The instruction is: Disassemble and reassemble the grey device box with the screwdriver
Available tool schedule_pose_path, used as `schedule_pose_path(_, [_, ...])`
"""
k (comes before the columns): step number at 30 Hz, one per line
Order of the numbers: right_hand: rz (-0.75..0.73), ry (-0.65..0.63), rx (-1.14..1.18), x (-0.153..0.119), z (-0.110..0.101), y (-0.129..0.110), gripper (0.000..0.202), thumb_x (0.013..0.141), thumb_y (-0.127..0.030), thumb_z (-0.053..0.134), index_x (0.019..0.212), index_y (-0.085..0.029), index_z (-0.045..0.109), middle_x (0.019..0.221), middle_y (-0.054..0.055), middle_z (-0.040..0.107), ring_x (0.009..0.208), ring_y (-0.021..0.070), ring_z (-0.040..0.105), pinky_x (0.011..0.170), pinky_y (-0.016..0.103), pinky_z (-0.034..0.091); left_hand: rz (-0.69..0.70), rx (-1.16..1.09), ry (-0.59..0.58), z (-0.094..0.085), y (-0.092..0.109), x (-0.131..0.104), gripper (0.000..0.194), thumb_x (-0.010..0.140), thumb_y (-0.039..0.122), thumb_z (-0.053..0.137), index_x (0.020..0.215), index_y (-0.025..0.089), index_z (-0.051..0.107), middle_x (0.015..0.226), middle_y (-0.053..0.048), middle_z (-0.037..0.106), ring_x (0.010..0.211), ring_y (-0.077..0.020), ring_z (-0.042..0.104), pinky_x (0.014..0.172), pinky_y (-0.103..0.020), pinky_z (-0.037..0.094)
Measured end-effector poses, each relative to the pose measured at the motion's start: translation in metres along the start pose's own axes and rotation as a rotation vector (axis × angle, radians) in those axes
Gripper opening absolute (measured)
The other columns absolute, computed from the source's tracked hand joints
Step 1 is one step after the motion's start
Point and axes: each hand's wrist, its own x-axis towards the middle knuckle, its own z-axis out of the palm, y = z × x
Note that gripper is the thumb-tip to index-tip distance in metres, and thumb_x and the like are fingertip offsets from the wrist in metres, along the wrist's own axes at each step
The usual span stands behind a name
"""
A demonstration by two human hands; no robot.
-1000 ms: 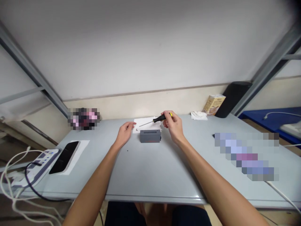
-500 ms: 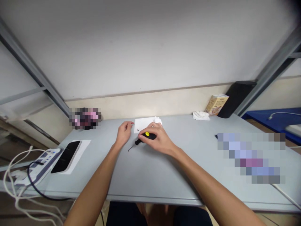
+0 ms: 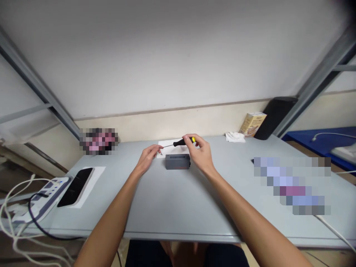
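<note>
My right hand point(image 3: 200, 150) is closed around the handle of a screwdriver point(image 3: 178, 142), black with a yellow end. Its thin shaft points left, and the tip meets the fingertips of my left hand point(image 3: 148, 156). Those fingers are pinched together at the tip; whatever is between them is too small to make out. Just below the screwdriver, a dark grey box point(image 3: 178, 163) with a row of slots along its top stands on the table. Small dark pieces point(image 3: 161, 154), like screws, lie on a white sheet of paper point(image 3: 167, 152) behind the box.
To the left, a phone point(image 3: 76, 187) rests on paper beside a power strip point(image 3: 46, 198) with tangled cables. At the back right are a crumpled tissue point(image 3: 235, 137), a yellow carton point(image 3: 253, 124) and a black cylinder point(image 3: 275, 118). Blurred items lie at both sides.
The screwdriver has swung up from pointing down at the table, and its tip is now at my left fingers. My right hand has moved up and right. The grey box has come into view.
</note>
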Motion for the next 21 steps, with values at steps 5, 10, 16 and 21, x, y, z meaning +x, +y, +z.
schedule_pose_path(5, [0.073, -0.027, 0.017, 0.003, 0.001, 0.008, 0.033, 0.09, -0.052, 0.063, 0.087, -0.022, 0.076, 0.093, 0.003, 0.076, 0.08, 0.0184, 0.057, 0.074, 0.032, 0.04, 0.042, 0.185, 0.085, 0.004, -0.008, 0.0, 0.033, 0.091, 0.045, 0.062, 0.102, 0.018, 0.077, 0.099, -0.007, 0.075, 0.077, -0.0183, 0.055, 0.08, -0.031, 0.048])
schedule_pose_path(10, [0.098, -0.028, 0.021, 0.003, 0.0, 0.015, 0.035, 0.09, -0.054, 0.063, 0.087, -0.022, 0.076, 0.093, 0.004, 0.076, 0.078, 0.0186, 0.055, 0.071, 0.031, 0.041, 0.135, 0.316, 0.091, 0.005, -0.02, 0.002, 0.026, 0.092, 0.039, 0.062, 0.092, 0.02, 0.078, 0.091, -0.005, 0.072, 0.075, -0.0179, 0.054, 0.076, -0.03, 0.047])
schedule_pose_path(16, [0.113, -0.008, -0.001, 0.006, -0.002, 0.022, 0.038, 0.091, -0.056, 0.061, 0.089, -0.021, 0.077, 0.089, 0.004, 0.076, 0.078, 0.0191, 0.056, 0.073, 0.031, 0.041, 0.104, 0.525, 0.124, 0.002, -0.028, 0.003, 0.02, 0.093, 0.032, 0.062, 0.094, 0.022, 0.078, 0.095, -0.005, 0.072, 0.085, -0.0206, 0.063, 0.085, -0.033, 0.049])
schedule_pose_path(21, [0.136, 0.038, -0.001, 0.009, -0.004, 0.026, 0.04, 0.09, -0.056, 0.06, 0.09, -0.02, 0.076, 0.089, 0.004, 0.076, 0.076, 0.0181, 0.056, 0.073, 0.031, 0.041, 0.092, 0.617, 0.06, 0.001, -0.032, 0.001, 0.023, 0.096, 0.034, 0.058, 0.097, 0.023, 0.078, 0.1, -0.007, 0.072, 0.102, -0.0252, 0.065, 0.092, -0.036, 0.049])
